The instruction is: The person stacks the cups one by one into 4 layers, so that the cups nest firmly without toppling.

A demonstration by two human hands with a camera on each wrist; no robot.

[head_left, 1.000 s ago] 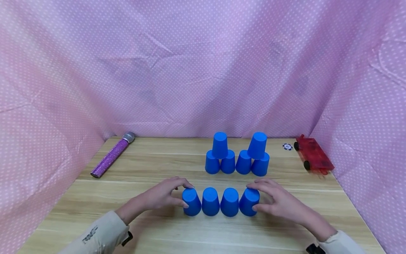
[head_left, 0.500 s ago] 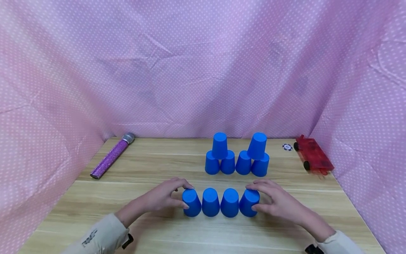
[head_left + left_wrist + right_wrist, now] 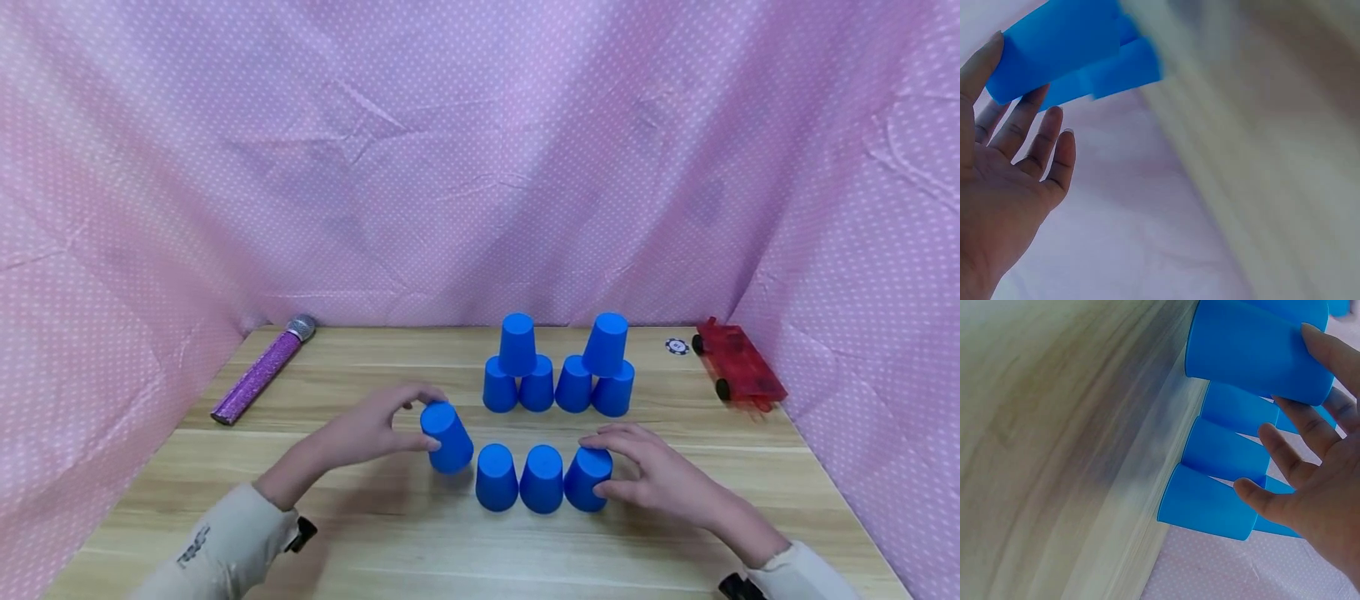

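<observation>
Between thumb and fingers, my left hand [image 3: 372, 425] pinches an upside-down blue cup [image 3: 448, 440], slightly tilted and raised off the table; the left wrist view shows the same blue cup [image 3: 1060, 44] at the fingertips. My right hand [image 3: 660, 471] has thumb and fingers about the upper part of another upside-down blue cup [image 3: 588, 480], which stands at the right end of the front row. Two more blue cups, a left one [image 3: 497, 477] and a right one [image 3: 542, 479], stand side by side between the hands. The right wrist view shows the gripped cup [image 3: 1254, 350] close up.
Behind the row stand two small pyramids of blue cups, a left one [image 3: 517, 346] and a right one [image 3: 606, 346]. A purple glitter microphone [image 3: 262, 371] lies at the left. A poker chip [image 3: 677, 346] and a red toy car [image 3: 738, 364] are at the back right.
My left hand has lifted the leftmost cup of the front row and shifted it a little away from me. My right hand stays on its cup.
</observation>
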